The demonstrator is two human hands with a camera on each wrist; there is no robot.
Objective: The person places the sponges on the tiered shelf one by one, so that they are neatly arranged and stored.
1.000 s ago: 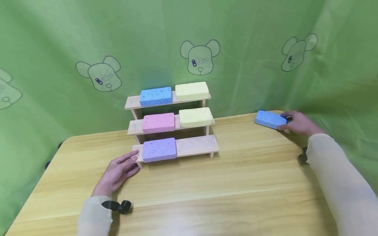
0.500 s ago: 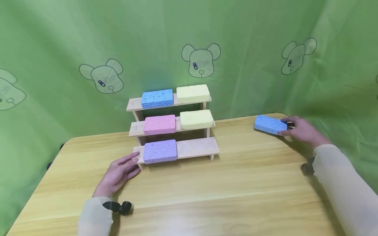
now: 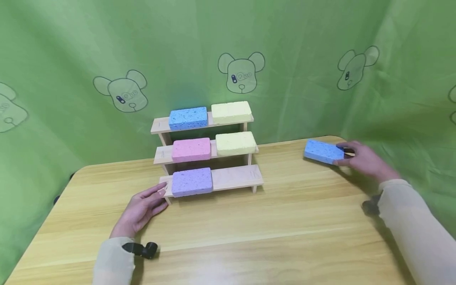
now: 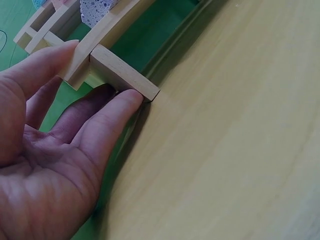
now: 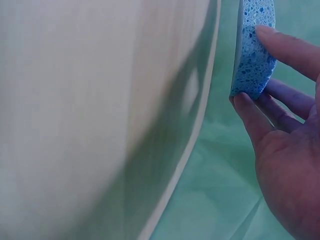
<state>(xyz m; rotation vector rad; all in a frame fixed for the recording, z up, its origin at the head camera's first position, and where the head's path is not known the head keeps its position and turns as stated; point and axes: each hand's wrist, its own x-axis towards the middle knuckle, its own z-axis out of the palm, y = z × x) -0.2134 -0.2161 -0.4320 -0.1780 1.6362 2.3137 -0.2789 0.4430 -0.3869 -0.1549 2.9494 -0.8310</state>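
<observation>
At the table's far right, my right hand (image 3: 367, 160) pinches a blue sponge (image 3: 323, 151) by its right end. The right wrist view shows thumb and fingers on the speckled blue sponge (image 5: 254, 50). A shadow lies under it, and it looks slightly raised. My left hand (image 3: 140, 209) holds the left end of the lowest step of a three-step wooden rack (image 3: 236, 178). In the left wrist view its fingertips touch the step's end and the rack leg (image 4: 122, 72). A purple sponge (image 3: 192, 182) lies on that step, with bare wood to its right.
On the middle step sit a pink sponge (image 3: 191, 149) and a pale yellow sponge (image 3: 236, 143). The top step bears another blue sponge (image 3: 188, 118) and a second yellow sponge (image 3: 231, 112). A green curtain (image 3: 292, 79) hangs right behind the wooden table (image 3: 249, 237).
My right hand has lifted the blue sponge slightly and brought it a little toward me and to the left. The left hand stays at the rack.
</observation>
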